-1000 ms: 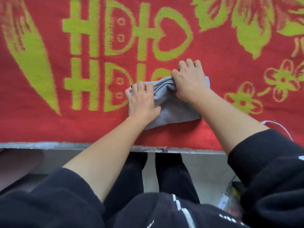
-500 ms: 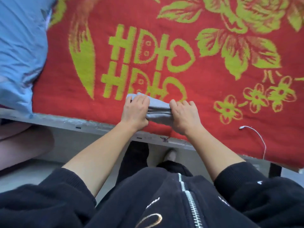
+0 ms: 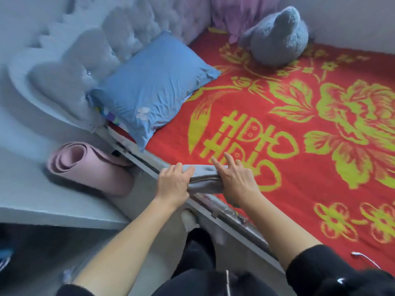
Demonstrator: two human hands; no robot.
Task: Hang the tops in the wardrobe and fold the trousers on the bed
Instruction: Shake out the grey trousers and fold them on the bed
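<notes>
Grey folded trousers (image 3: pixel 205 178) sit at the near edge of the red blanket (image 3: pixel 299 167). Left hand (image 3: pixel 173 184) grips the bundle's left end, fingers curled close together over the top. Right hand (image 3: pixel 237 182) presses the right end, fingers (image 3: pixel 229 159) straight and spread. Blue pillow (image 3: pixel 154 88) on the blanket's left end; grey plush toy (image 3: pixel 275 37) at its far edge.

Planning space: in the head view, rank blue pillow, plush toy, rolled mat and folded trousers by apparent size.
Blue pillow
Then rolled mat and plush toy, alike; the toy sits farther off
Folded trousers smallest, partly hidden
</notes>
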